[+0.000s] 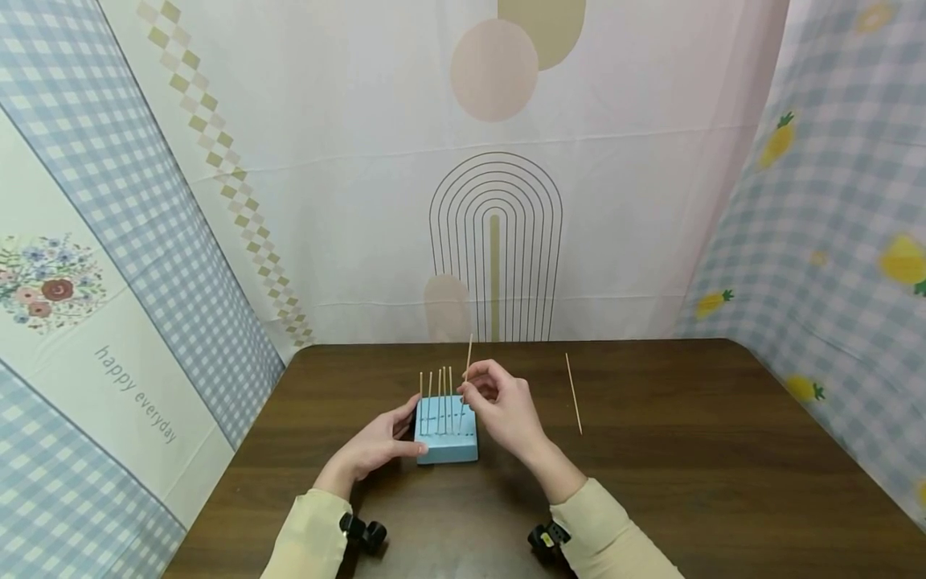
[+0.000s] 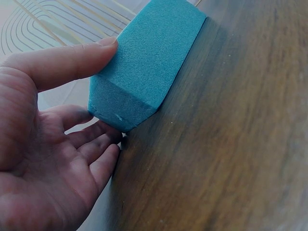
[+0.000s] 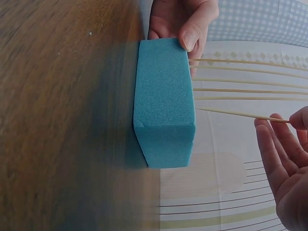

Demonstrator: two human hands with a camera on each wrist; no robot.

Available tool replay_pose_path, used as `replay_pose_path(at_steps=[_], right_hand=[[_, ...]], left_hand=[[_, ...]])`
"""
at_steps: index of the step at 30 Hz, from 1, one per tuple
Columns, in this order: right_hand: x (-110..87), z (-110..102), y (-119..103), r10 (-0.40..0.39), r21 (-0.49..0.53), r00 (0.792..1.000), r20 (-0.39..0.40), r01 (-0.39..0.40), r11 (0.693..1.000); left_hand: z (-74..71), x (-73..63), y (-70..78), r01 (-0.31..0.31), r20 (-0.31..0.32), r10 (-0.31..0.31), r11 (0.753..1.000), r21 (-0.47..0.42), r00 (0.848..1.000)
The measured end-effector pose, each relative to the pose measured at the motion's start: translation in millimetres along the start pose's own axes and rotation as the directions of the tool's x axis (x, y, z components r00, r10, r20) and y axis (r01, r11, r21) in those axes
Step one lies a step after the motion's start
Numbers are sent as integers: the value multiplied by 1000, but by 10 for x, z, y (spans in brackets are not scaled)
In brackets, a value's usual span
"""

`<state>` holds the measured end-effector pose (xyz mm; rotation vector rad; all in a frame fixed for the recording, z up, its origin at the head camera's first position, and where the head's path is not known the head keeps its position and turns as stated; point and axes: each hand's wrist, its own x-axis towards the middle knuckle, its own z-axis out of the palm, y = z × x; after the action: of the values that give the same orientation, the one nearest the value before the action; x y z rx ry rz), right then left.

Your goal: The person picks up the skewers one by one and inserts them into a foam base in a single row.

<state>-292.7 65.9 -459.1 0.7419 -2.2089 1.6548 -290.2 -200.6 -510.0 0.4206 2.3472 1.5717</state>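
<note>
A light blue foam block (image 1: pixel 450 453) sits on the table, with several thin bamboo skewers (image 1: pixel 430 402) standing upright in its top toward the left. My left hand (image 1: pixel 376 442) holds the block's left end, thumb at the front top edge and fingers around the side. Above the block's right part, my right hand (image 1: pixel 512 412) pinches another skewer (image 1: pixel 469 352) between thumb and fingertips. In the right wrist view this held skewer (image 3: pixel 233 114) slants a little, its lower tip right at the block's top edge. Small dark holes run in rows across the block's top.
One loose skewer (image 1: pixel 574 394) lies on the dark brown wooden table (image 1: pixel 673 466), right of my right hand. A printed white cloth (image 1: pixel 347 209) hangs behind the table, and checked cloths hang at both sides. Each wrist wears a small black camera (image 1: pixel 364 532).
</note>
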Motion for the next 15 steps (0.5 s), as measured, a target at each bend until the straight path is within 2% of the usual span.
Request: replay_pose_path(at_steps=[15], right_hand=[[-10, -5, -26, 14, -55, 999, 30, -12, 998]], left_hand=[[-3, -1, -8, 8, 0, -8, 1000, 2, 1000]])
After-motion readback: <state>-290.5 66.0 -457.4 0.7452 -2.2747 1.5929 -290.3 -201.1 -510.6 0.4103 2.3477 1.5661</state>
